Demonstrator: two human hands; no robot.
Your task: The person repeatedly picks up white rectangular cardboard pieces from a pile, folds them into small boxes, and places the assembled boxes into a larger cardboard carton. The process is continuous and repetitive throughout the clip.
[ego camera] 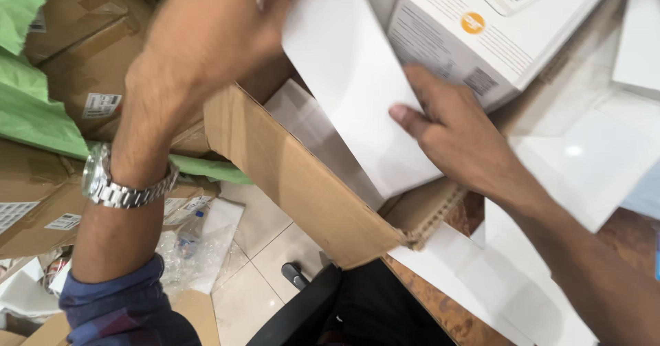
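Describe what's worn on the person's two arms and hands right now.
The left hand is bare; its wrist carries a silver metal link watch, and a dark blue sleeve is pushed up the forearm. The right hand and forearm are bare, with no sleeve, watch or ring visible.

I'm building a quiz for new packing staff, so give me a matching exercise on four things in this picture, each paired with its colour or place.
Things:
1. flat white box
2. wristwatch
3. cardboard carton
4. plastic bottle

Descriptions:
A. brown, open, with a flap folded outward
B. lying on the tiled floor among clear wrap
C. held by the left hand at its top and the right hand at its side
D. silver metal, on the left wrist

Pairs: 1-C, 2-D, 3-A, 4-B
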